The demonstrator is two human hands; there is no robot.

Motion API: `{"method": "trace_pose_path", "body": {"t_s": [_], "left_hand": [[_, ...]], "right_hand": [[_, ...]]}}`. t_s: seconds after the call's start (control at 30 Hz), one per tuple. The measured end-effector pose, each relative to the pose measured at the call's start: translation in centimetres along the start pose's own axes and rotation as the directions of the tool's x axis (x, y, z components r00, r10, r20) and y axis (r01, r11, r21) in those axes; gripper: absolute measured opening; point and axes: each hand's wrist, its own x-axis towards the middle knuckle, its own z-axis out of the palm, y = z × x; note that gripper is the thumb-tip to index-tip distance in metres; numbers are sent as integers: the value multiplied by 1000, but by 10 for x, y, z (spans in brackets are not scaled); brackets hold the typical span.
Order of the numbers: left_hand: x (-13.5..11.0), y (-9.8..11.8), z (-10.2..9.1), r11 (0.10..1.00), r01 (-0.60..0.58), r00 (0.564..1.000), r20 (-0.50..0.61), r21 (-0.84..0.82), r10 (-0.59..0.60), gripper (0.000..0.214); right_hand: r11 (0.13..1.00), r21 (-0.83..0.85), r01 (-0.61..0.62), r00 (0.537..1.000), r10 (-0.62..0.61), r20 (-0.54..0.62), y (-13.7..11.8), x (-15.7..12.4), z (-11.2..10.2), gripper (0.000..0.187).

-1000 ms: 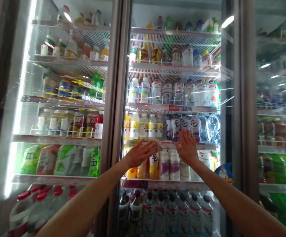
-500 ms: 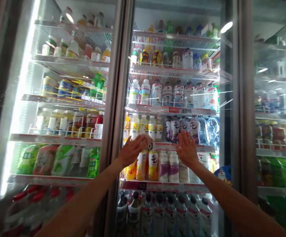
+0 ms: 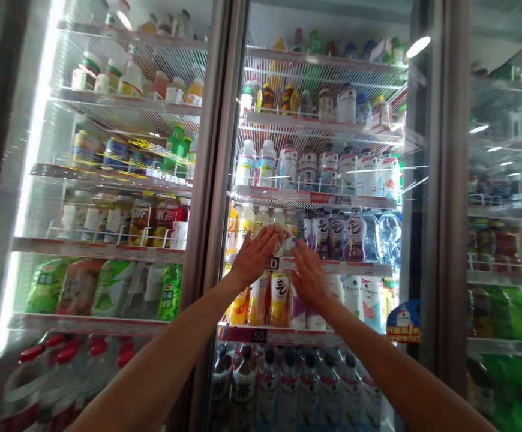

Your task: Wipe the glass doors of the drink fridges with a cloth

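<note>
pale cloth [image 3: 283, 237] at mid-frame, out past the left hand's fingertips, in front of a shelf of yellow-labelled bottles [image 3: 246, 227] in a drinks cooler. clock positions below run from the cloth.

left hand [image 3: 255, 257] at 8 o'clock: fingers stretched nearly straight and close together, has hold of the cloth. right hand [image 3: 309, 279] at 5 o'clock: spread flat, fingers extended and a bit blurred, nothing held, near the left hand but apart from it. can't tell if its palm touches the door glass.

purple bottles [image 3: 355, 235] at 3, same shelf level. orange bottles [image 3: 279, 303] at 6, one shelf down, partly behind the forearms' reach; dark-capped bottles [image 3: 308, 390] further down at 6. white-labelled bottles [image 3: 327, 168] at 1. blue sticker [image 3: 404, 321] at 4. red-capped bottles [image 3: 27, 378] at 8, far off. bright light strip [image 3: 31, 174] at 9.
</note>
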Motion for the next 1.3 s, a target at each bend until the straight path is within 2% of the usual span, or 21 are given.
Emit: {"method": "trace_pose_path", "body": {"t_s": [0.07, 0.13, 0.27, 0.33, 0.43, 0.53, 0.6, 0.63, 0.7, 0.77, 0.8, 0.83, 0.9, 0.97, 1.03, 1.07, 1.1, 1.13, 1.2, 1.27, 1.3], "left_hand": [[1, -5, -2, 999, 10, 999, 37, -53, -8, 61], [-9, -12, -4, 998, 31, 996, 81, -48, -27, 79], [-36, -26, -10, 997, 64, 991, 113, 39, -68, 97], [-42, -28, -12, 992, 103, 987, 113, 77, -111, 98], [-41, -24, -13, 988, 115, 981, 145, 100, -129, 95], [-39, -18, -13, 986, 133, 977, 155, 102, -148, 93], [-38, -16, -13, 984, 143, 976, 150, 104, -158, 92], [-38, -15, -12, 983, 149, 976, 146, 109, -164, 91], [-39, -15, -12, 980, 157, 975, 136, 126, -174, 90], [-40, -16, -11, 978, 154, 977, 128, 138, -172, 89], [-40, -16, -11, 979, 151, 978, 126, 140, -169, 88], [-40, -17, -11, 978, 149, 978, 125, 143, -167, 86], [-40, -17, -11, 977, 151, 977, 129, 149, -171, 85], [-40, -18, -10, 976, 155, 975, 135, 151, -176, 85], [-40, -18, -9, 976, 161, 973, 142, 146, -182, 85], [-40, -17, -9, 976, 166, 972, 144, 144, -187, 85], [-40, -17, -8, 975, 171, 971, 146, 144, -192, 86], [-39, -17, -8, 974, 174, 970, 147, 146, -195, 85], [-39, -16, -9, 971, 180, 968, 148, 154, -203, 84], [-38, -15, -10, 968, 188, 965, 152, 165, -213, 84], [-38, -14, -11, 967, 192, 964, 152, 169, -218, 84]], "right_hand": [[996, 80, 38, 999, -40, 23, -32, 14, 10, 53], [997, 74, -19, 1000, 17, 16, -57, 29, 20, 50], [995, -16, -99, 990, 97, -99, -71, 56, 32, 40], [996, -67, -62, 992, 54, -117, -52, 62, 31, 30], [986, -151, -72, 991, 53, -124, 8, 52, 14, 25], [925, -211, -317, 935, 267, -234, 74, 29, -10, 37], [842, -223, -492, 855, 419, -304, 95, 15, -20, 44], [822, -231, -521, 840, 446, -310, 96, 11, -22, 46], [871, -258, -419, 901, 363, -237, 80, 6, -18, 48], [952, -258, -162, 985, 142, -97, 60, 5, -10, 48], [968, -247, -55, 998, 45, -44, 55, 4, -8, 47], [971, -241, -1, 1000, -4, -21, 55, 2, -8, 47], [960, -263, -91, 995, 77, -64, 75, -6, -16, 46], [885, -283, -370, 926, 325, -193, 111, -20, -32, 48], [745, -256, -616, 782, 540, -312, 145, -33, -46, 50], [686, -238, -688, 720, 601, -349, 154, -38, -50, 50], [658, -228, -718, 689, 626, -364, 157, -40, -52, 51], [669, -231, -706, 702, 620, -351, 153, -40, -50, 51], [782, -260, -566, 822, 508, -258, 131, -36, -39, 50], [915, -265, -304, 952, 285, -111, 107, -28, -27, 49], [950, -256, -182, 983, 174, -52, 100, -24, -24, 48]]}}
